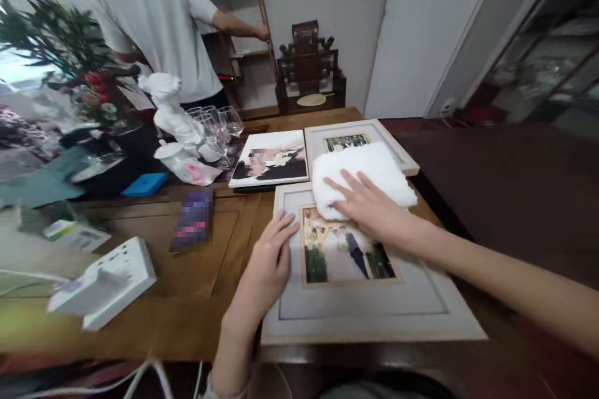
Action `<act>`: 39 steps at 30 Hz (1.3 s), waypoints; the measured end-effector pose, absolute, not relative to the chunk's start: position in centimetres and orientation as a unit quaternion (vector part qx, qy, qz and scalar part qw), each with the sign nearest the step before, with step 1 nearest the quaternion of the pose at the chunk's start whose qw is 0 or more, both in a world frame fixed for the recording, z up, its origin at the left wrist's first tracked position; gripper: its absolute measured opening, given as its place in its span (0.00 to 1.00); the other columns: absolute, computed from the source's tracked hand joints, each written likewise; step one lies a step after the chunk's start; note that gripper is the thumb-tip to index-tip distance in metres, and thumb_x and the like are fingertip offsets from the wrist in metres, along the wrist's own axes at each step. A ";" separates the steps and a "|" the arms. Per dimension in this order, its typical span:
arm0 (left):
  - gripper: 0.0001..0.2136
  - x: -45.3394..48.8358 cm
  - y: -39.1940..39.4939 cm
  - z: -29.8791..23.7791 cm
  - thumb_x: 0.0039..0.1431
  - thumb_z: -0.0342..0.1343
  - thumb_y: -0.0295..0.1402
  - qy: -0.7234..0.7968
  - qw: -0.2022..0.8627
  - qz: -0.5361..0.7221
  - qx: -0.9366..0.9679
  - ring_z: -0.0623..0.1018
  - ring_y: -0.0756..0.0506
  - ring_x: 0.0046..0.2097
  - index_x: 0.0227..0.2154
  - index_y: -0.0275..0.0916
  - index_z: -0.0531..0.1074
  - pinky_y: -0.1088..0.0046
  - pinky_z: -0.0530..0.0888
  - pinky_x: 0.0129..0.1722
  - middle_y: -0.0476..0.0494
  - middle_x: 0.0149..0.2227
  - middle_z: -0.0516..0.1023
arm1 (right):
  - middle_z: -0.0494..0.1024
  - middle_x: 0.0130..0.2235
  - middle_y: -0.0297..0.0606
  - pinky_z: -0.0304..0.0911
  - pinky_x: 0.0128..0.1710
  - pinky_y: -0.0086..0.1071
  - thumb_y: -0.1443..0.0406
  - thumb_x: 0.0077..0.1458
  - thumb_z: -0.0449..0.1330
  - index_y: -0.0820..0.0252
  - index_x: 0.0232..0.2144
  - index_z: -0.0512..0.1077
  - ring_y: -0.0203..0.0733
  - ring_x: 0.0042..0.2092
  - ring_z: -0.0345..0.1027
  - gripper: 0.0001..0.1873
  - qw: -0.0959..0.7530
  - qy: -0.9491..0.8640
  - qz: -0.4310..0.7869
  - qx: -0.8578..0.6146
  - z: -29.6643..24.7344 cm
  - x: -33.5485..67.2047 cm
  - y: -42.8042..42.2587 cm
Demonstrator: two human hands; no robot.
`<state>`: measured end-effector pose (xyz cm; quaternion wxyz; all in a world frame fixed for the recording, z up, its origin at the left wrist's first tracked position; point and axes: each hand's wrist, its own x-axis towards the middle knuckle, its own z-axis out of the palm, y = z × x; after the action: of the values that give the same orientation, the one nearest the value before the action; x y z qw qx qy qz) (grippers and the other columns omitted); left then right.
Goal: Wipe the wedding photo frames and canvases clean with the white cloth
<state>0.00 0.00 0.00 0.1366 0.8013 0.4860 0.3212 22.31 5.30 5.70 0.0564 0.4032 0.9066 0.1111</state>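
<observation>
A large picture frame (365,318) with a pale mat lies face up near the table's front edge, around a photo of a couple (344,252). My left hand (271,255) rests on its left border, fingers stretched out and holding nothing. Over the frame's far side, my right hand (365,202) lies with spread fingers on a folded white towel (374,168), pressing it from above. The towel covers part of this frame and part of a second picture frame (393,146) behind it. Left of that one is a photo panel (274,159).
Several wine glasses (218,128) and a white statuette (168,112) stand at the back left. A white power strip (116,283), a blue box (146,184) and a purple packet (193,221) lie leftward. Beyond the table are a person in a white shirt (154,25) and a wooden chair (309,65).
</observation>
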 end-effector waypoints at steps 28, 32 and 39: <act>0.16 -0.2 0.0 -0.1 0.62 0.43 0.24 0.482 0.143 0.344 0.793 0.64 0.38 0.62 0.46 0.30 0.73 0.49 0.64 0.59 0.30 0.54 0.73 | 0.51 0.66 0.47 0.45 0.61 0.56 0.85 0.42 0.55 0.66 0.36 0.76 0.61 0.66 0.39 0.21 -0.109 0.908 0.120 0.385 4.0 25.4 3.9; 0.16 -0.2 -0.1 -0.2 0.62 0.43 0.24 0.487 0.140 0.346 0.790 0.65 0.39 0.62 0.46 0.31 0.73 0.49 0.65 0.59 0.31 0.54 0.73 | 0.54 0.65 0.44 0.44 0.60 0.62 0.81 0.46 0.58 0.64 0.39 0.77 0.67 0.65 0.40 0.19 -0.042 0.919 0.095 0.380 4.3 23.2 5.1; 0.16 -0.2 0.1 -0.3 0.61 0.43 0.23 0.483 0.140 0.344 0.793 0.64 0.39 0.62 0.46 0.33 0.73 0.50 0.65 0.60 0.33 0.54 0.74 | 0.59 0.63 0.43 0.54 0.54 0.66 0.73 0.46 0.61 0.58 0.31 0.80 0.74 0.60 0.50 0.11 -0.029 0.949 -0.038 0.310 3.1 21.7 -1.5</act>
<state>-0.20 0.08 -0.26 0.1397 0.7928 0.4834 0.3439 21.69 -1.51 3.13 -0.0291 0.3102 0.9495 -0.0377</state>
